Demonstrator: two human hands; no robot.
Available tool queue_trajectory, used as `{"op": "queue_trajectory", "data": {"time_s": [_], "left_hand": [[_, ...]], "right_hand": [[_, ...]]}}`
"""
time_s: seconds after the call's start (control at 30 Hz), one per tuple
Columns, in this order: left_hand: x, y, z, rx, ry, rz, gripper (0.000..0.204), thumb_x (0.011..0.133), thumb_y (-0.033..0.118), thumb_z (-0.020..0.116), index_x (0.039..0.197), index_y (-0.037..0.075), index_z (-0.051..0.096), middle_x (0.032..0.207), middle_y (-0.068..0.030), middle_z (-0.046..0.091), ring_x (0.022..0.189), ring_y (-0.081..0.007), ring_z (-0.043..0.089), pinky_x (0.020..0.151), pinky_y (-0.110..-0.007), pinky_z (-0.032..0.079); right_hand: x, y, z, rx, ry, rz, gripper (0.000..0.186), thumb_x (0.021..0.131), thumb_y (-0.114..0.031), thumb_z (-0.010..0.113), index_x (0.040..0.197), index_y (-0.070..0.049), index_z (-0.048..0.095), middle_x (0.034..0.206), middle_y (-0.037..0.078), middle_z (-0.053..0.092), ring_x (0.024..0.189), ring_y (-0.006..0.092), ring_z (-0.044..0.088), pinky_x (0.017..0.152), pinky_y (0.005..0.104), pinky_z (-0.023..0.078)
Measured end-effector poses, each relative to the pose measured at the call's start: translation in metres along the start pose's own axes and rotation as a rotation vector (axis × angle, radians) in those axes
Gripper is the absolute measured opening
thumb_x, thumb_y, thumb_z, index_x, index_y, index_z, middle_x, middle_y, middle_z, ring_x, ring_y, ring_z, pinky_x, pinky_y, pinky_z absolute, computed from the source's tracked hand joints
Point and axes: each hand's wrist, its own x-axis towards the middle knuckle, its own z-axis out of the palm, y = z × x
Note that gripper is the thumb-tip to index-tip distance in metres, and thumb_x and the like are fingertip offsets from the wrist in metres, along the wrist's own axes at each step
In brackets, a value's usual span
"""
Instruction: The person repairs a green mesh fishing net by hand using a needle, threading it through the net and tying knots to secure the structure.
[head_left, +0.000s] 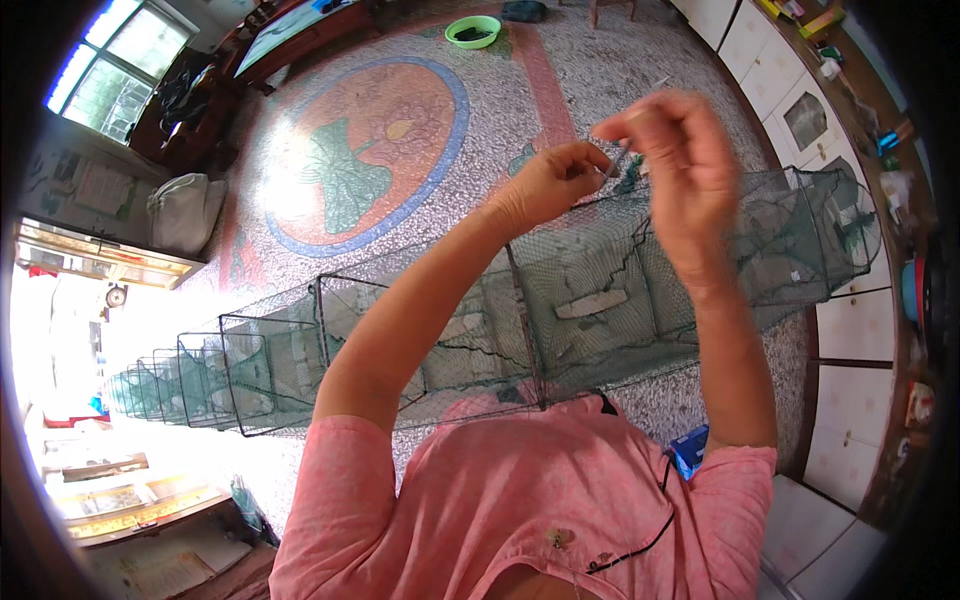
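A long green mesh fish trap on dark square frames stretches across the view below my hands. My left hand is closed in a pinch above the trap's far edge, around a thin grey strip. Close beside it on the right, my right hand is raised with curled fingers, smeared by motion. A small pale tip shows just above the right hand; whether that hand holds it I cannot tell. Dark green netting or cord hangs between the two hands.
On the patterned floor ahead stands a green basin with dark things in it. White cabinets line the right side. A pale sack leans at the left, near a glass-topped table. A blue package lies by my right elbow.
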Motion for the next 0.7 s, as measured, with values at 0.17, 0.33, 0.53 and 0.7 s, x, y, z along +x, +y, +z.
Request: {"op": "queue_trajectory", "data": {"time_s": [0.17, 0.33, 0.53, 0.7], "left_hand": [[-0.007, 0.031, 0.005, 0.356, -0.227, 0.085, 0.014, 0.082, 0.011, 0.057, 0.092, 0.001, 0.062, 0.09, -0.0057, 0.056, 0.087, -0.0162, 0.054, 0.083, -0.03, 0.042], [-0.001, 0.019, -0.008, 0.179, -0.191, 0.073, 0.018, 0.081, 0.015, 0.05, 0.086, 0.001, 0.059, 0.087, -0.0061, 0.055, 0.083, -0.0167, 0.052, 0.081, -0.029, 0.041], [-0.001, 0.034, 0.004, 0.165, -0.199, -0.037, 0.019, 0.079, 0.02, 0.05, 0.083, 0.002, 0.057, 0.082, -0.0036, 0.054, 0.08, -0.0142, 0.05, 0.077, -0.027, 0.039], [0.009, 0.024, 0.002, 0.116, -0.148, -0.146, 0.019, 0.082, 0.022, 0.053, 0.086, 0.005, 0.061, 0.086, -0.0013, 0.06, 0.083, -0.0113, 0.051, 0.078, -0.026, 0.04]], "right_hand": [[0.001, 0.003, -0.03, -0.104, 0.013, -0.04, 0.007, 0.091, -0.01, 0.053, 0.095, -0.004, 0.054, 0.077, 0.002, 0.058, 0.071, 0.0077, 0.057, 0.062, 0.023, 0.046], [-0.011, -0.008, -0.059, -0.642, -0.175, -0.141, 0.009, 0.081, -0.007, 0.063, 0.088, -0.001, 0.061, 0.072, 0.007, 0.056, 0.066, 0.0122, 0.059, 0.056, 0.023, 0.045], [-0.02, -0.006, -0.128, -0.427, -0.29, 0.802, 0.019, 0.083, -0.014, 0.063, 0.095, 0.001, 0.062, 0.063, 0.001, 0.058, 0.049, 0.0073, 0.051, 0.05, 0.02, 0.041], [-0.02, 0.007, -0.119, -0.419, 0.181, 0.426, 0.014, 0.089, -0.016, 0.056, 0.091, -0.002, 0.058, 0.069, -0.001, 0.055, 0.056, 0.0046, 0.047, 0.054, 0.0178, 0.04]]}}
